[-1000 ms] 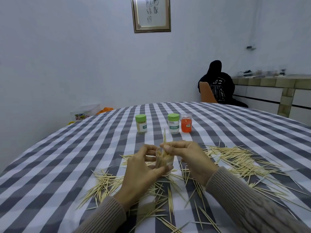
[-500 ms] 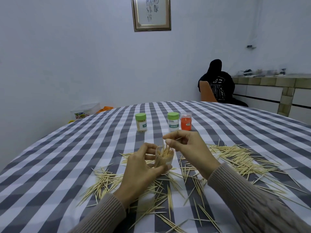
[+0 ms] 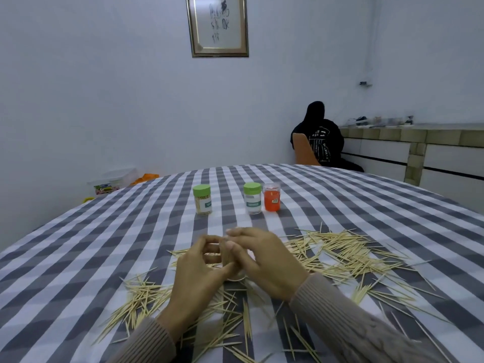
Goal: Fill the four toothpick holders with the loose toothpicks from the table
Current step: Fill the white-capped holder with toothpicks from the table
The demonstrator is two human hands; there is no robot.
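Both hands are bunched up together over the checkered surface (image 3: 104,244): the left hand (image 3: 199,273) has its fingers (image 3: 209,241) curled snug around a small clear toothpick holder (image 3: 235,276), only its base peeking out. The right hand (image 3: 264,260) lies over the top, fingers bent and close together, touching the left ones. Loose toothpicks (image 3: 345,254) lie scattered all around, and three more holders (image 3: 252,197) stand further back.

Three holders (image 3: 253,198) in row behind hands – loose toothpicks (image 3: 348,251) right, more front-left.

Dim, bluish (hands blurred), edges warped.
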